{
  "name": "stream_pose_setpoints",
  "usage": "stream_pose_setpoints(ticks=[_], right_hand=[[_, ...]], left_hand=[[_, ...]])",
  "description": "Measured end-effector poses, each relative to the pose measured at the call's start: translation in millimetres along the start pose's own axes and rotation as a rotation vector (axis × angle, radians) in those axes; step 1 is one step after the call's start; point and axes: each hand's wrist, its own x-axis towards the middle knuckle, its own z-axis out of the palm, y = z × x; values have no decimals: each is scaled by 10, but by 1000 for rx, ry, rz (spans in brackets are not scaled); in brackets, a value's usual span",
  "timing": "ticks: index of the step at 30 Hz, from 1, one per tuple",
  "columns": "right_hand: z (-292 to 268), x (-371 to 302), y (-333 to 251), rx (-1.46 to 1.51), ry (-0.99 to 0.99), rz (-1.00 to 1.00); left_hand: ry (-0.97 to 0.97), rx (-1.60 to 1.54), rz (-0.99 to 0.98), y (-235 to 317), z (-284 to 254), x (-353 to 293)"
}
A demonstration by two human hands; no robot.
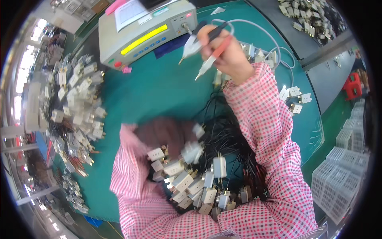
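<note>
My right hand [225, 49] is closed around two test probes held side by side above the mat. The dark-handled probe [191, 46] has a white front, and the red probe [217, 53] also ends in a white tip; both point down to the left, touching nothing. My left hand [167, 135], dark and smeared by motion, perhaps gloved, is over the near middle of the mat. Blurred pale sockets [192, 152] are beside it; whether it grips them cannot be made out. Several white socket blocks [183, 181] with metal prongs lie heaped just below, close to my body.
A bench tester [147, 36] with a yellow display stands at the far left on the green mat [139, 93]. A large pile of socket blocks [75, 91] lies left. Black cables [223, 131] tangle in the middle. White crates [340, 175] and a red stool [352, 85] stand right.
</note>
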Motion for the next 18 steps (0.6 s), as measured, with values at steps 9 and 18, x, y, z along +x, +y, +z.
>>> stream_pose_setpoints(ticks=[9,18], right_hand=[[-319,49,0,440,88,-232],[-241,42,-25,393,156,-200]], left_hand=[[648,410,-437,-62,-257,740],[336,-170,-396,-162,-481,1048]])
